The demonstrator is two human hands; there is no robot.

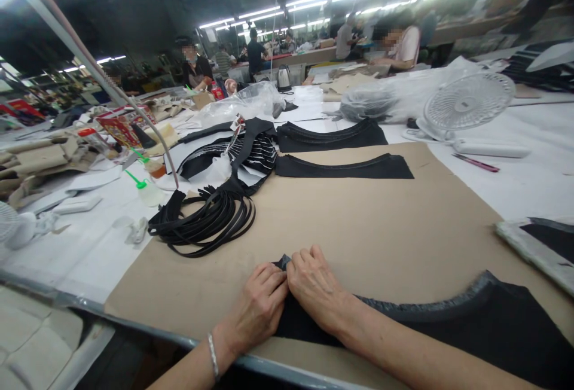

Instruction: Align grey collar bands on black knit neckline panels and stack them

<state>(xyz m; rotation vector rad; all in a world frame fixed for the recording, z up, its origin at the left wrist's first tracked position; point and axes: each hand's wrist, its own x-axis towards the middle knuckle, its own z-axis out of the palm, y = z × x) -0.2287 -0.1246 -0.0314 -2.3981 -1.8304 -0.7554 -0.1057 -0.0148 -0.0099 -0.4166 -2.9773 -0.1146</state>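
My left hand (pixel 260 306) and my right hand (pixel 314 285) rest side by side near the table's front edge, fingers curled and pinching the left tip of a stack of curved black fabric pieces (pixel 470 318). The stack stretches off to the right on a brown cardboard sheet (pixel 359 216). A silver bracelet sits on my left wrist. The fingertips press the stack's corner down against the cardboard.
A bundle of black strips (pixel 206 219) lies to the upper left. More curved black pieces (pixel 345 167) lie farther back. A white desk fan (pixel 466 106) stands at the right, glue bottles (pixel 147 189) at the left. Other people work at far tables.
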